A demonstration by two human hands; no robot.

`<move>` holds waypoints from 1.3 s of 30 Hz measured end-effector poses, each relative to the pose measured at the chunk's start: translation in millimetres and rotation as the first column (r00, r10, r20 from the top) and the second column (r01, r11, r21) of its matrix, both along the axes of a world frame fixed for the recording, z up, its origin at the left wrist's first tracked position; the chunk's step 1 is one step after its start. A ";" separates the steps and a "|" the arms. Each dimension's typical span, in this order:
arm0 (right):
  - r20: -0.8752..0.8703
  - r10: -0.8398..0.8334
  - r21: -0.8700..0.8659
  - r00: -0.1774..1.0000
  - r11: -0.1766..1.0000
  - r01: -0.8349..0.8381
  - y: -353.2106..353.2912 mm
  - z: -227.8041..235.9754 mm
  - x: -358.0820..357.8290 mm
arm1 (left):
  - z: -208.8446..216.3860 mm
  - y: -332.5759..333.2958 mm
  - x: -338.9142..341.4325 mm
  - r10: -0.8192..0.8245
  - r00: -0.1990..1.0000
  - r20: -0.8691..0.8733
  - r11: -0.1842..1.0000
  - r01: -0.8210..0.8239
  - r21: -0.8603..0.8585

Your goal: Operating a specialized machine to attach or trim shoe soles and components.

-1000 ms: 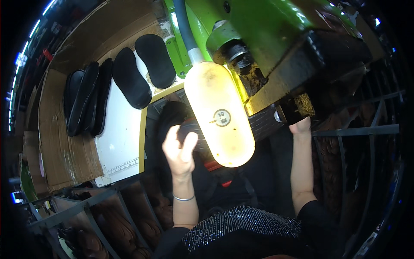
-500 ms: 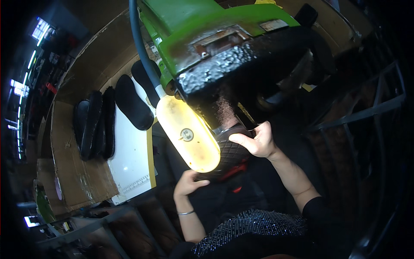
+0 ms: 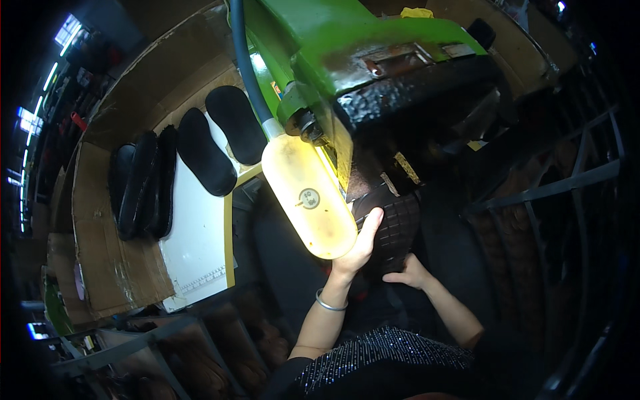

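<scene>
Dark quilted piece [image 3: 398,230] sits right of centre, upper end under the green machine [image 3: 400,41]. Left hand [image 3: 359,252] closed on its left edge, thumb over the face, fingers hidden. Right hand [image 3: 415,272] at the lower end; can't tell if gripping. Two-point hold probably keeps it steady. Lit lamp [image 3: 310,200] just beside, presumably for visibility.

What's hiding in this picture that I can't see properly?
All in the head view:
- Left hand: fingers, except the thumb, hidden by the lamp and the dark patterned piece.
- Upper end of the dark patterned piece: hidden under the green machine.
- Back of the dark patterned piece: turned away from the camera.
- Top of the machine: cut off by the upper edge.
- Brown things at lower left: too dark and blurred to name.
</scene>
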State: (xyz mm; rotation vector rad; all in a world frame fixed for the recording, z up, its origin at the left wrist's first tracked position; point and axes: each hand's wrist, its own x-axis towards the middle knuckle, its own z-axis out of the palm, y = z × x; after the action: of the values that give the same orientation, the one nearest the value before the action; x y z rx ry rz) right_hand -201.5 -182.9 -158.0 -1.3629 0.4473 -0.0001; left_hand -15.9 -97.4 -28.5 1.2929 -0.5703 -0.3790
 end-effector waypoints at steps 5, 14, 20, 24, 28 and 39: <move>0.051 -0.265 0.265 0.963 0.933 0.243 -19.4 6.4 -40.8 | -7.5 11.5 -3.9 0.106 0.994 -0.027 0.994 -0.106 -0.013; 0.270 -0.532 0.038 0.803 0.839 0.543 -107.0 112.1 14.9 | -11.2 47.4 9.1 0.094 0.996 -0.005 0.993 -0.093 0.071; 0.384 -0.297 -0.095 0.874 0.929 0.358 -130.5 141.0 69.0 | -28.5 80.9 23.1 0.080 0.996 -0.037 0.993 -0.076 0.091; 0.396 -0.182 -0.033 0.900 0.977 0.212 -113.3 154.1 94.0 | -14.9 94.0 25.8 0.169 0.968 -0.187 0.971 -0.196 -0.137; 0.467 -0.063 -0.155 0.882 0.976 0.152 -74.9 163.5 118.0 | -34.2 139.2 39.6 0.160 0.921 -0.355 0.963 -0.225 -0.151; 0.420 -0.129 -0.416 0.898 0.853 0.316 -32.1 137.3 142.3 | -113.6 125.7 -11.9 -0.143 0.950 -0.277 0.786 0.279 0.552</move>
State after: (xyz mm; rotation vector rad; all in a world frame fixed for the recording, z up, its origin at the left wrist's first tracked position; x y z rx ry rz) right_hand -59.2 -215.0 -20.7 -1.7380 0.2833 -0.6013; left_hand -27.8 28.3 -142.1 1.7550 -0.4190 -0.9363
